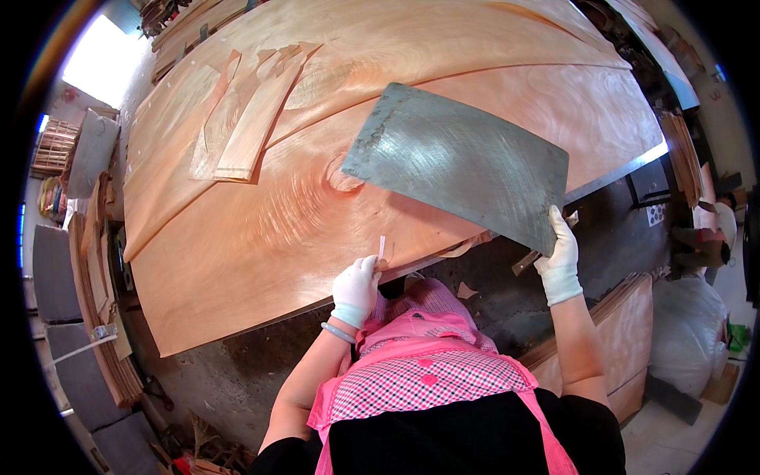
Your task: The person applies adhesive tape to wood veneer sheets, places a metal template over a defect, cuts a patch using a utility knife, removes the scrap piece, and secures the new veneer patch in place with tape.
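Note:
Large pinkish-tan wood veneer sheets (229, 285) cover the table, with a knot and wrinkled grain. My right hand (559, 257), in a white glove, grips the near right corner of a grey rectangular metal plate (459, 158), which is tilted over the sheets. My gloved left hand (356, 286) is closed at the sheet's front edge, beside a narrow whitish strip (382, 247); exactly what its fingers grip is hidden. Several narrow veneer offcuts (249, 119) lie toward the back left of the sheets.
Stacked boards stand at the left (107, 301) and lower right (594, 340). A wrapped plastic bundle (685, 332) sits at the right, below another person (704, 241). A dark floor (245, 380) with a small scrap shows past the table's front edge, around my pink apron.

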`<state>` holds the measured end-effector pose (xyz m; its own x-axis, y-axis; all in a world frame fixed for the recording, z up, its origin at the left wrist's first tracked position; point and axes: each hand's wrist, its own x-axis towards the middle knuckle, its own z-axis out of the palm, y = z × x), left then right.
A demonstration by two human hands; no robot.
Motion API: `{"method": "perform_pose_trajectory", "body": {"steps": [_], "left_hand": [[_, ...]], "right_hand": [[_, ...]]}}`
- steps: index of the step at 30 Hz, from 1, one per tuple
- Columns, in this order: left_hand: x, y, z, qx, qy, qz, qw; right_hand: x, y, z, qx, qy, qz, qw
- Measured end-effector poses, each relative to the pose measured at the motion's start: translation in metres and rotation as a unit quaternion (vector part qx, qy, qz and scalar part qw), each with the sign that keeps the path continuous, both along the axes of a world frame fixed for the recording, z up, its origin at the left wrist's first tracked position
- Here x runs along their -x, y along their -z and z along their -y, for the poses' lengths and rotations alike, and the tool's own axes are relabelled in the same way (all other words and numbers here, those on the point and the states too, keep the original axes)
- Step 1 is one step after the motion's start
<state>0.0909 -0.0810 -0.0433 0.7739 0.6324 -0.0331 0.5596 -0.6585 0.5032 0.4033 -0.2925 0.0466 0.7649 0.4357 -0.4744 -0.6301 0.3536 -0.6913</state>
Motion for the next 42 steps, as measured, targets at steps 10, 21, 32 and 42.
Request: {"method": "perform_pose_trajectory", "body": {"steps": [10,21,32,42], "left_hand": [[-0.007,-0.012,-0.011,0.070,-0.054,-0.028,0.996],[0.000,-0.002,-0.015,0.520,-0.172,0.048,0.835],[-0.019,0.003,-0.028,0.243,-0.132,-0.183,0.943],[-0.011,-0.063,-0.050,0.536,-0.220,0.035,0.814]], "right_hand": [[-0.001,0.007,0.016,0.002,0.023,-0.001,1.000],[0.005,0.006,0.041,0.040,0.057,-0.012,0.998],[-0.012,0.036,0.082,0.050,0.049,-0.026,0.997],[-0.037,0.080,0.237,0.149,0.013,0.014,0.989]]}}
